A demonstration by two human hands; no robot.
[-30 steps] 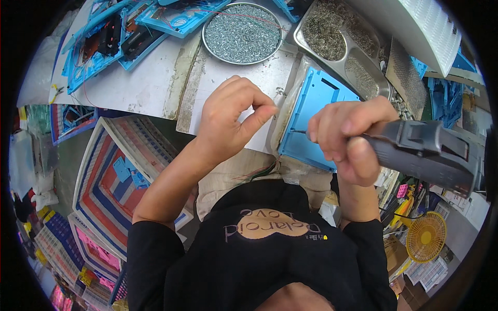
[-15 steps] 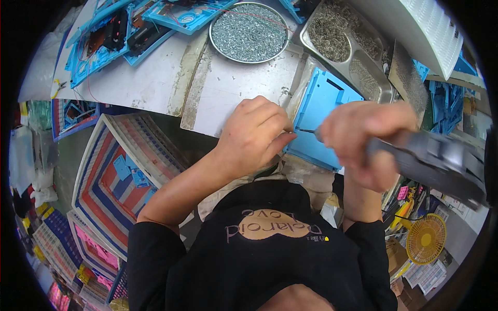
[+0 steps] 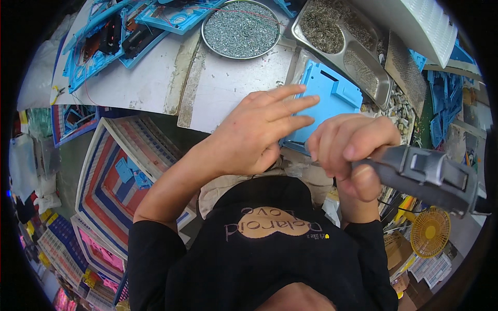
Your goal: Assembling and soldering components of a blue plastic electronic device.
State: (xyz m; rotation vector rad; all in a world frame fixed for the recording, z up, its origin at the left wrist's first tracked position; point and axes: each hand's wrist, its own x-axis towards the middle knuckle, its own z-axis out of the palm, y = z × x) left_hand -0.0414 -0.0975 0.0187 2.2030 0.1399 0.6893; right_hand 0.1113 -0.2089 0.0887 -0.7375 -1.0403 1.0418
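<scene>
My right hand [image 3: 353,147] is closed around the handle of a dark grey power screwdriver [image 3: 423,173]. Its bit end is hidden behind the fingers. A flat light-blue plastic casing part [image 3: 332,96] lies at the table's front edge, with a raised box-like section and a slot near its far end. My left hand [image 3: 257,129] reaches over its left side, fingers spread and stretched out, nothing seen in them. Whether these fingertips touch the casing, I cannot tell.
Beyond the hands are a round metal dish [image 3: 240,57] of small silvery screws and a compartmented steel tray [image 3: 385,94] of small metal parts. Blue housings with wires [image 3: 96,57] are piled far left. Striped baskets [image 3: 98,171] stand lower left; a yellow fan [image 3: 430,232] is lower right.
My left fingers have gone from a pinch by the casing's left edge to spread over it. My right hand has shifted slightly left and nearer to me with the screwdriver.
</scene>
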